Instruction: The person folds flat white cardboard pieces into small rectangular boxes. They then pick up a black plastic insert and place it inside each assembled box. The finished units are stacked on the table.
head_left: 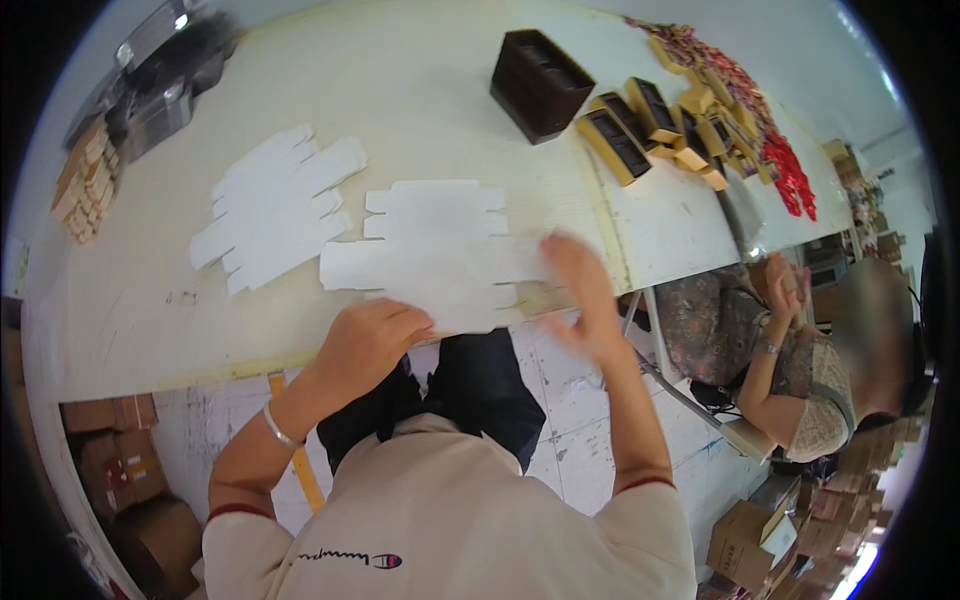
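Observation:
A flat white die-cut cardboard blank [440,250] lies at the near edge of the cream table [420,110]. My left hand [368,342] rests curled on the blank's near edge, fingers bent over it. My right hand [583,290] is blurred at the blank's right end, fingers together and raised beside it; whether it touches the card is unclear. A loose stack of similar white blanks [275,205] lies fanned out to the left.
A dark brown box [540,82] stands at the back, with gold and black boxes [640,125] and red items [780,160] to its right. Another person [790,370] sits at the right. Cardboard cartons [130,470] sit on the floor; small stacked boxes [82,190] at the left.

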Available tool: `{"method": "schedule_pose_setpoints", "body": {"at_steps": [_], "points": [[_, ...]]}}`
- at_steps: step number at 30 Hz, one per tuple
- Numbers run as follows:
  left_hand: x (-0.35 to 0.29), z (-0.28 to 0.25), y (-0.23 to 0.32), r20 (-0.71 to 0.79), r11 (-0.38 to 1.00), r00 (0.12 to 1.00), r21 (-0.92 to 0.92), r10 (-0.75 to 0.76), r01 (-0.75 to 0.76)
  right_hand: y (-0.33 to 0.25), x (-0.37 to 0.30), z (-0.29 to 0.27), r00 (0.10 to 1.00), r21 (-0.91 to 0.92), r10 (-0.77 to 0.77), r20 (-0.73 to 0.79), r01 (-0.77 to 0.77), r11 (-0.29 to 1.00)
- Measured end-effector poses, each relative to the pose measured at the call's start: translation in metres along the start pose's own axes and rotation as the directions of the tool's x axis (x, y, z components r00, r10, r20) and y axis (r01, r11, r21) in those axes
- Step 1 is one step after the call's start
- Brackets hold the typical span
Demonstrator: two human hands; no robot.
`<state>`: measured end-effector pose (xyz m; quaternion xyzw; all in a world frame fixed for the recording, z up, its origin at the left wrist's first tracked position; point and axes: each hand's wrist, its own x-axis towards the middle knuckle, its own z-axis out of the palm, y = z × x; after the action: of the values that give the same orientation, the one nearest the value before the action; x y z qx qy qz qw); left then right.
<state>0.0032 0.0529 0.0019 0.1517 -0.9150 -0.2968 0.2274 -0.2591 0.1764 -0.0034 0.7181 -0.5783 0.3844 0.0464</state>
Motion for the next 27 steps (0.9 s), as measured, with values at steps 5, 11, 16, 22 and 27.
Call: {"method": "schedule_pose_setpoints", "body": {"at_steps": [5,11,16,22,27], "points": [[0.018,0.001,0.001,0.195,0.873,0.92,-0.296,-0.341,0.387,-0.055,-0.018,0.052,0.97,0.01,0.231,0.08,-0.232,0.973],[0.004,0.018,0.002,-0.1,0.921,0.993,0.39,0.066,-0.022,-0.05,-0.005,0.064,0.993,-0.209,0.034,-0.114,-0.057,0.976],[-0.013,0.022,0.003,-0.06,0.958,0.993,0.278,0.097,-0.076,-0.056,-0.018,0.061,0.995,-0.083,-0.055,0.085,0.062,0.995],[0.008,0.005,-0.014,0.081,0.981,0.99,0.167,-0.114,0.099,-0.053,0.009,0.06,0.962,-0.049,0.137,0.237,-0.129,0.99],[0.024,0.002,-0.008,-0.037,0.87,0.999,0.492,-0.006,0.024,-0.053,0.03,0.058,0.857,-0.104,0.338,0.389,-0.323,0.941]]}}
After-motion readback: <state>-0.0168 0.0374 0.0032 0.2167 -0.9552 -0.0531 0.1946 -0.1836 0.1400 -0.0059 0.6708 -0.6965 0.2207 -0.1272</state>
